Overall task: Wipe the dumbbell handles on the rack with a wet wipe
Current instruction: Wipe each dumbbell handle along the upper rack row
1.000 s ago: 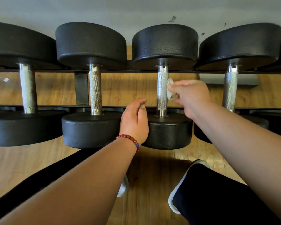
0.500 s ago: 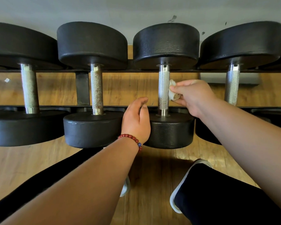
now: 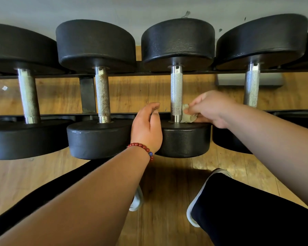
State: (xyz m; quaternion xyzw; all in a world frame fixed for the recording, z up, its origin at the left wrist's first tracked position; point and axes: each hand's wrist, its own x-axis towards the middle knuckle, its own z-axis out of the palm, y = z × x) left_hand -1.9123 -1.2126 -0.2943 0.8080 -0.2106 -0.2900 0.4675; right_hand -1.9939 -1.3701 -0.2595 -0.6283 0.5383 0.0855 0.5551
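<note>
- Head view: my right hand (image 3: 210, 107) pinches a crumpled off-white wet wipe (image 3: 188, 115) btw thumb & fingertips. It presses the wipe to the right side of the knurled steel handle (image 3: 176, 93) of the 3rd dumbbell, low down by the collar.
- Wipe sits just above the near black rubber head (image 3: 183, 139). It's bunched small, I reckon so it gets into the knurling & the corner where handle meets head.
- My left hand (image 3: 147, 128), red bead bracelet (image 3: 140, 147) at the wrist, cups that head's left edge w/ fingers curled over the rim. Prob. there to stop the dumbbell rolling on the black metal rack rails (image 3: 128, 74) while I rub.
- Dumbbells lie across the rails, handles pointing away from me, so each one is easy to reach from the front.
- Wipe looks grubby, yellowish-grey & creased; little clean face showing.
- This handle looks bright & silvery. 2nd handle (image 3: 103, 94) to the left shows yellowish specks in the knurl, and the far-left handle (image 3: 28, 96) is dull too. Right-hand neighbour handle (image 3: 251, 87) looks fairly bright.
</note>
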